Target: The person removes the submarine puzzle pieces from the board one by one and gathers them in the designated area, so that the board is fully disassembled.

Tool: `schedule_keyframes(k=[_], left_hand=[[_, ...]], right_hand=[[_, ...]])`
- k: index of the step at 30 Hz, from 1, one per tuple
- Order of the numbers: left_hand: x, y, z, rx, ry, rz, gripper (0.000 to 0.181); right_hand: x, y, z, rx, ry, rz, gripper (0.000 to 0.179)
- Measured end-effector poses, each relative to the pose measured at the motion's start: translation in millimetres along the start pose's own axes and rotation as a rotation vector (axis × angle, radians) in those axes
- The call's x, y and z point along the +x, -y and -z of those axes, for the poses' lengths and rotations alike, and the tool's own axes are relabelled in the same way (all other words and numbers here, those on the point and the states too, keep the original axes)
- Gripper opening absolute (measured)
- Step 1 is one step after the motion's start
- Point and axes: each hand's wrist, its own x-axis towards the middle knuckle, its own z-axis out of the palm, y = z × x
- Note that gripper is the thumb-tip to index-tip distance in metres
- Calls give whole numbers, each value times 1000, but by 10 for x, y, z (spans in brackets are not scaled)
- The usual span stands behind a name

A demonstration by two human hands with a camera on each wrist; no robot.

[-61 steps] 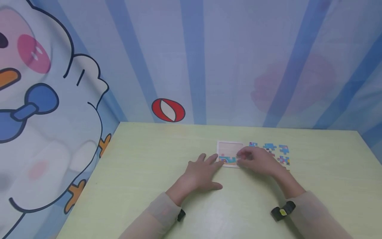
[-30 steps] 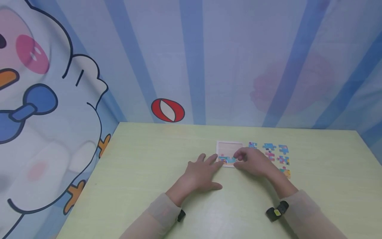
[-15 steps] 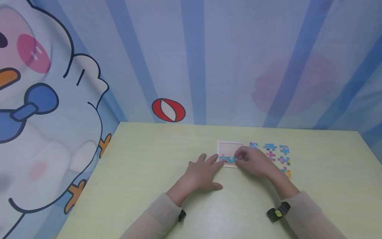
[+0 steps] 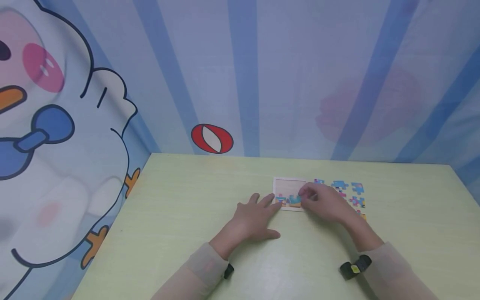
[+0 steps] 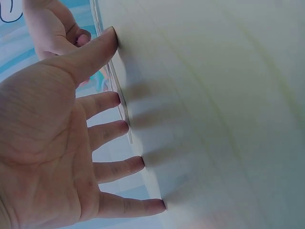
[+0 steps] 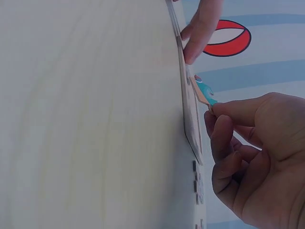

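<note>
A square puzzle tray (image 4: pixel 289 178) with a pale rim lies on the table. In its lower left corner sits a puzzle piece (image 4: pixel 279 199), partly under the fingertips of my left hand (image 4: pixel 250 218). That hand rests with fingers spread, some on the tray's left edge and others on the table. My right hand (image 4: pixel 324 202) pinches a blue-and-orange puzzle piece (image 6: pixel 204 91) between thumb and forefinger. In the right wrist view this piece is tilted just above the tray; whether its lower edge touches cannot be told. The other right fingers are curled in.
Several loose puzzle pieces (image 4: pixel 357 188) lie in rows on the pale table (image 4: pixel 180 196) right of the tray, some hidden behind the right hand. A printed blue striped cloth (image 4: pixel 285 83) hangs behind the table. A band with a black device (image 4: pixel 355 267) circles the right wrist.
My right hand has drawn slightly right with the pinched puzzle piece, and a gap now shows between it and the corner piece. The left hand has stayed in place.
</note>
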Motion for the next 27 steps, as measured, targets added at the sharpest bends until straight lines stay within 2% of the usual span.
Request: schedule_keyframes(k=[9, 14, 21, 27], left_hand=[[-1, -10, -1, -8, 3, 3, 86], [-3, -11, 3, -4, 6, 8, 86], [1, -13, -4, -1, -2, 9, 86], [-1, -11, -10, -10, -3, 10, 86]], right_hand=[[-153, -145, 245, 9, -31, 4, 15], [-264, -235, 382, 34, -21, -27, 18], [-406, -383, 482, 15, -23, -42, 17], [-515, -513, 539, 101, 21, -104, 23]])
